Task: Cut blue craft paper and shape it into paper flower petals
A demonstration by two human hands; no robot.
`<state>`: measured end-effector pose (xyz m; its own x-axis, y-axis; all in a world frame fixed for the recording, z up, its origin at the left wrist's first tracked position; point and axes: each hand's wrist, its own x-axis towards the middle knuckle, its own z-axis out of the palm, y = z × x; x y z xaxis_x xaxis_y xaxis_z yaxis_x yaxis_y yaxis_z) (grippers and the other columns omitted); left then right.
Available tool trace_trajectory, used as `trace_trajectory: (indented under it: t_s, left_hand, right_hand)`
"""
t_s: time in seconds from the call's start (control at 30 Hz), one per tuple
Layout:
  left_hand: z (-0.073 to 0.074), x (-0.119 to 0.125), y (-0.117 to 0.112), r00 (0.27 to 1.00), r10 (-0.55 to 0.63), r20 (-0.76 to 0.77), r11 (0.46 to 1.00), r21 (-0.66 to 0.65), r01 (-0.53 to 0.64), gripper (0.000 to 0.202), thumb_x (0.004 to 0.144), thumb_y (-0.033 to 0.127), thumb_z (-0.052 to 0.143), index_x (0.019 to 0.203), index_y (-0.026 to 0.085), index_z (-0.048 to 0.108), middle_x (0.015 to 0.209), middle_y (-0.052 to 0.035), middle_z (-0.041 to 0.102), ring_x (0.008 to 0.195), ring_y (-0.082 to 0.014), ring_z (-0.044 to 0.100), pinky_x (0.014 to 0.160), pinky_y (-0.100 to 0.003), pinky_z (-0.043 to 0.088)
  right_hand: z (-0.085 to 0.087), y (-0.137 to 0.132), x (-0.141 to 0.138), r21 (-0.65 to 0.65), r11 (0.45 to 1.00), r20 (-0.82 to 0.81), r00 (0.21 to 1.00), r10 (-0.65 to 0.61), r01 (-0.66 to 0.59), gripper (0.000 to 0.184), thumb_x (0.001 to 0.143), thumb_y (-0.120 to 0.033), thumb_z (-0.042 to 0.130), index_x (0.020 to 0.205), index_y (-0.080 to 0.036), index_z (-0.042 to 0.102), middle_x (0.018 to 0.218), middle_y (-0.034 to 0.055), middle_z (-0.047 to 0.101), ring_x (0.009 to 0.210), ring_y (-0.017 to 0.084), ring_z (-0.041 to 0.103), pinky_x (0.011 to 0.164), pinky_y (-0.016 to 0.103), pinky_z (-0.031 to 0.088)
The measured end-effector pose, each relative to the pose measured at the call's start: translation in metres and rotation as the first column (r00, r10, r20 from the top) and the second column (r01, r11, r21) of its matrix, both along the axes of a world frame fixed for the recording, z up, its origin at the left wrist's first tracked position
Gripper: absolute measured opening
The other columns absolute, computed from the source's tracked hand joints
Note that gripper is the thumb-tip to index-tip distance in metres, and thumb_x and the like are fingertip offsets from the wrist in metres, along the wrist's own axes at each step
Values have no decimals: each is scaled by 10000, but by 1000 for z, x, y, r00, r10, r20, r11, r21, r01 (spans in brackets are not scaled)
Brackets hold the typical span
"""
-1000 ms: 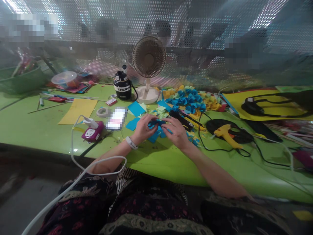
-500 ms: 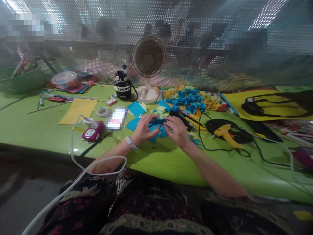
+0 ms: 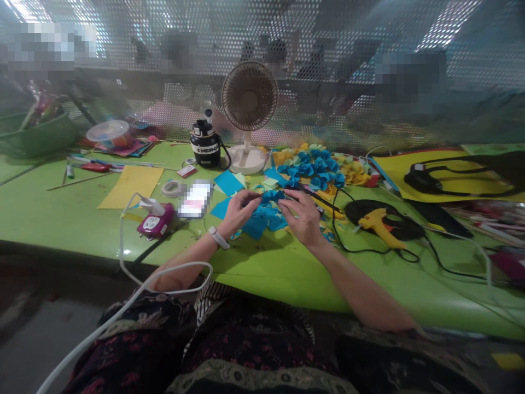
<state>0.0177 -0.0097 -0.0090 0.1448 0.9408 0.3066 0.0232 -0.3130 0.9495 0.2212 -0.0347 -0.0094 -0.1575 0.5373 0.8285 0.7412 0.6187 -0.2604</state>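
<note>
A folded blue paper flower [image 3: 272, 196] is held between my two hands, above the green table. My left hand [image 3: 241, 212], with a white band on its wrist, pinches the flower's left edge between thumb and forefinger. On the opposite edge, the thumb and fingertips of my right hand [image 3: 304, 216] close on it. Beneath my hands lie blue paper pieces [image 3: 275, 218] and a flat blue sheet [image 3: 253, 225]. More blue paper squares [image 3: 228, 183] lie just beyond my left hand. Behind my right hand is a heap of blue and yellow paper flowers [image 3: 315, 164].
A yellow glue gun [image 3: 379, 227] rests on a black disc at right, its cord looping nearby. At left are a phone [image 3: 196, 199], a tape roll [image 3: 172, 188] and a purple power adapter [image 3: 155, 220] with a white cable. A fan [image 3: 249, 160] and a black bottle [image 3: 205, 144] stand behind.
My hands have drawn slightly apart, the right one a little to the right. The blue paper flower between them shows more openly, as do the blue pieces below.
</note>
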Motion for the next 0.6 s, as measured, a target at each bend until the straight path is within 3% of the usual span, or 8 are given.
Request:
trace_trajectory:
  t_s: [0.17,0.27,0.33,0.43,0.5,0.6]
  left_hand:
    - [-7,1,7,992,-113,59,989,-93,119,292,754,432,737,797,148,685,724,-30,674,668,-137,587,648,-262,450]
    - [-13,2,10,995,-95,19,994,-58,96,303,780,446,714,727,157,639,642,-5,611,597,-115,531,592,-251,405]
    - [-14,1,10,999,-33,-41,999,10,33,283,807,433,685,728,167,629,615,5,581,580,-117,513,571,-251,385]
    - [-12,0,8,977,103,-189,973,222,-60,226,838,375,646,722,182,626,632,-3,583,607,-135,517,586,-264,379]
    - [-9,-2,7,948,170,-268,928,366,-63,194,851,331,632,717,190,627,669,-16,606,643,-146,535,608,-272,387]
    - [-7,-3,5,929,190,-319,891,453,-27,142,863,295,626,760,200,648,713,-27,631,666,-153,557,609,-268,399]
  right_hand:
    - [-2,1,-1,48,999,18,1000,25,-26,145,954,-280,608,959,-261,752,1126,77,745,1015,239,699,923,444,568]
    - [1,0,-2,31,999,9,1000,21,-22,147,939,-303,612,1001,-251,735,1125,85,740,1024,245,699,933,451,564]
    - [5,-1,-1,0,999,-41,998,41,-41,167,930,-319,611,1026,-233,717,1125,102,733,1053,253,690,957,455,555]
    - [8,0,1,-114,992,-177,984,23,-44,185,932,-351,591,1012,-216,689,1076,114,724,1039,251,684,953,442,556]
    - [6,2,2,-240,969,-271,962,-15,-52,222,916,-392,600,1019,-208,670,1039,111,718,962,241,694,892,421,577]
    - [2,6,2,-388,914,-358,933,-35,-115,305,861,-431,646,1050,-193,649,984,95,724,826,217,697,795,389,592]
